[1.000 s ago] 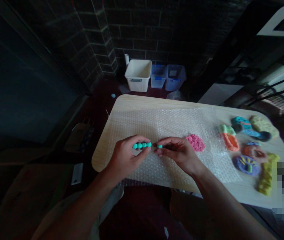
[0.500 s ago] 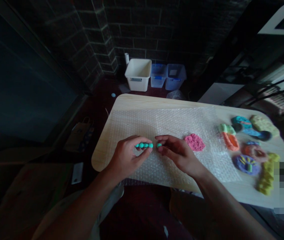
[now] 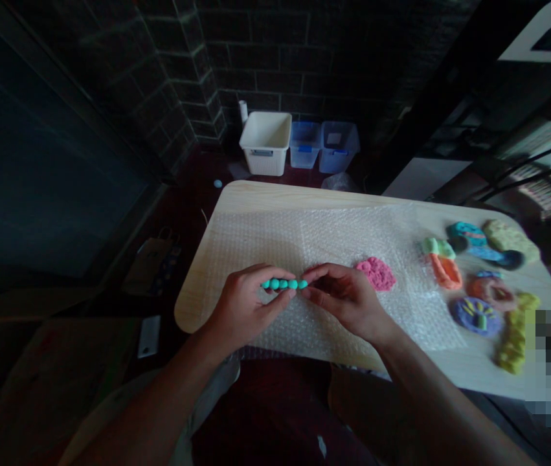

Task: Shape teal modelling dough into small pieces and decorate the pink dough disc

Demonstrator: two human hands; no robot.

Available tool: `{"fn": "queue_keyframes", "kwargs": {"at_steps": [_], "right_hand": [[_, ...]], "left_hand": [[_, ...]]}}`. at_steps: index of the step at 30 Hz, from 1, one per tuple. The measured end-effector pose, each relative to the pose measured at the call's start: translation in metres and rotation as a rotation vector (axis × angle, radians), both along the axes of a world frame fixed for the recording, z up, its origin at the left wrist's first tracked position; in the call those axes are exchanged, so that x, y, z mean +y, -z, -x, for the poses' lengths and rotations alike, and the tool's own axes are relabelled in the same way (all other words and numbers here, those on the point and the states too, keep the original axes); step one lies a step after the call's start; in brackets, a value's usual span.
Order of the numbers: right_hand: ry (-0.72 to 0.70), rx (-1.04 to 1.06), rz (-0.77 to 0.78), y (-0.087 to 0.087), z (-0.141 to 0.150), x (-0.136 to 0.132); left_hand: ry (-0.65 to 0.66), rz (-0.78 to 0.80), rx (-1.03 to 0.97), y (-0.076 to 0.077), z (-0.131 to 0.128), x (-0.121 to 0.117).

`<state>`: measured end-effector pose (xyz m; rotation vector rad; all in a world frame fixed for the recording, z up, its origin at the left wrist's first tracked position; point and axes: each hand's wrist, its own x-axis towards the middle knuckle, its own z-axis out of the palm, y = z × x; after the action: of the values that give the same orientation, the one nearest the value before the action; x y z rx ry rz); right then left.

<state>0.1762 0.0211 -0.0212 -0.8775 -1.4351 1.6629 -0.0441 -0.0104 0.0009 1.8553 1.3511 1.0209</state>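
Note:
My left hand [image 3: 243, 305] pinches a short chain of teal clay balls [image 3: 282, 284] between thumb and fingers, just above the bubble wrap sheet [image 3: 333, 243]. Its right end meets my right hand [image 3: 346, 299], whose fingertips press one more small teal ball against the chain. Both hands hover over the front middle of the light wooden table [image 3: 256, 194]. A flat pink clay lump [image 3: 376, 273] lies on the bubble wrap just right of my right hand.
Several coloured clay pieces lie at the table's right: an orange one [image 3: 446, 272], a purple disc [image 3: 476, 315], a yellow-green strip [image 3: 513, 340], teal and blue shapes [image 3: 469, 234]. A white bin [image 3: 265, 142] and two clear boxes [image 3: 322, 145] stand on the floor beyond.
My right hand has moved left and brought its small teal ball up against the right end of the chain held in my left hand; a gap showed between them before.

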Motion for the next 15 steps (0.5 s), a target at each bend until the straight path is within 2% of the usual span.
{"fn": "queue_keyframes", "kwargs": {"at_steps": [15], "right_hand": [[0.043,0.021,-0.013,0.0009,0.0043,-0.002]], "left_hand": [[0.013,-0.008,0.003,0.0021,0.0006,0.0004]]}}
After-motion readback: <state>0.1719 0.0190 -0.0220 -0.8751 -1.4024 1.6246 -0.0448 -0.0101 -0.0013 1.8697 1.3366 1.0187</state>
